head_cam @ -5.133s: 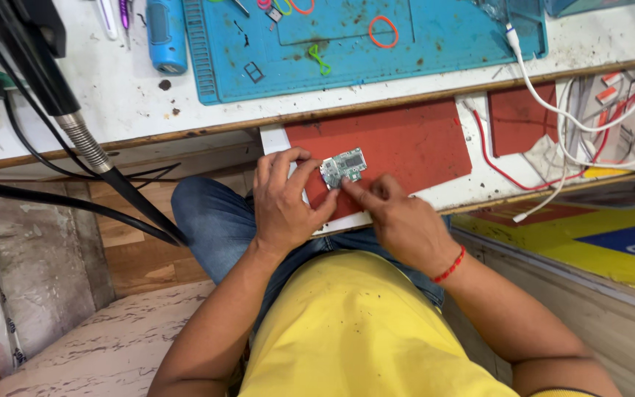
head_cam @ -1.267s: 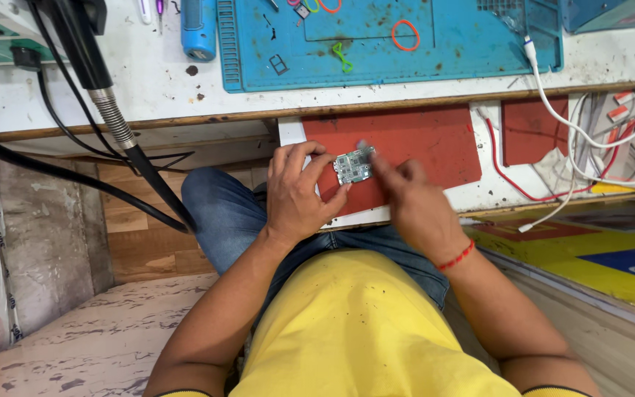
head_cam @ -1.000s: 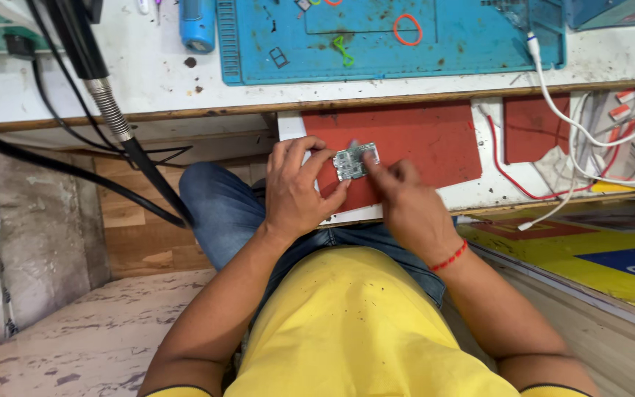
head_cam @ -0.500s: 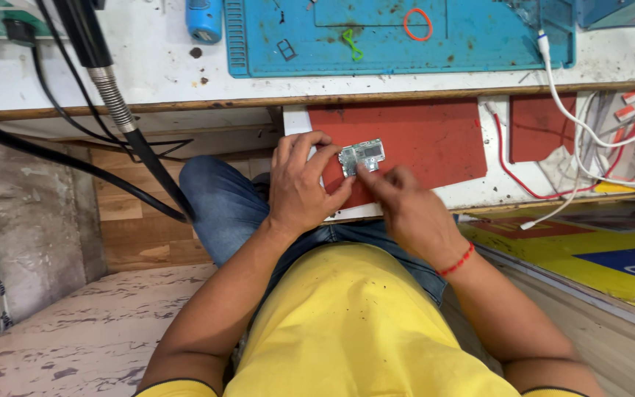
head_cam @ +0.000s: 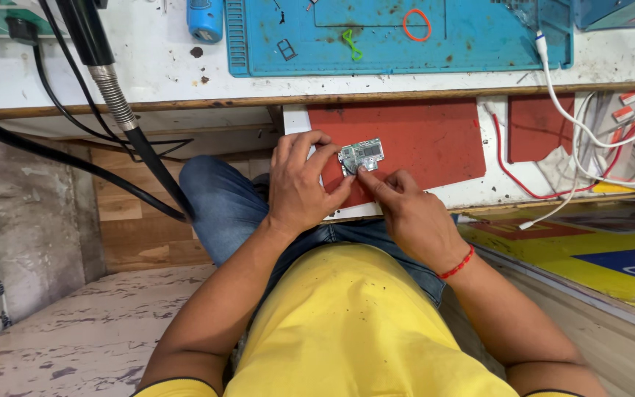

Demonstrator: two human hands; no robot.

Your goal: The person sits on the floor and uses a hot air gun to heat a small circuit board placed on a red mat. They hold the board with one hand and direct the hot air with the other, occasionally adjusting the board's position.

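Pinching a small circuit board [head_cam: 361, 155] by its left edge, the left hand [head_cam: 299, 184] holds it just above the red mat [head_cam: 420, 140], near the mat's front-left corner, on a pull-out tray below the worktop [head_cam: 148, 73]. Right hand [head_cam: 413, 213]: fingers pressed together, tips on the board's lower edge. Risks, judged: the one-sided grip could let the board pivot or drop to the lap; pressing could flex it.

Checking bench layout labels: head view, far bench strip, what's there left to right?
Black hose with metal collar → blue cylinder → blue mat carrying green loop, then orange ring → white cable.
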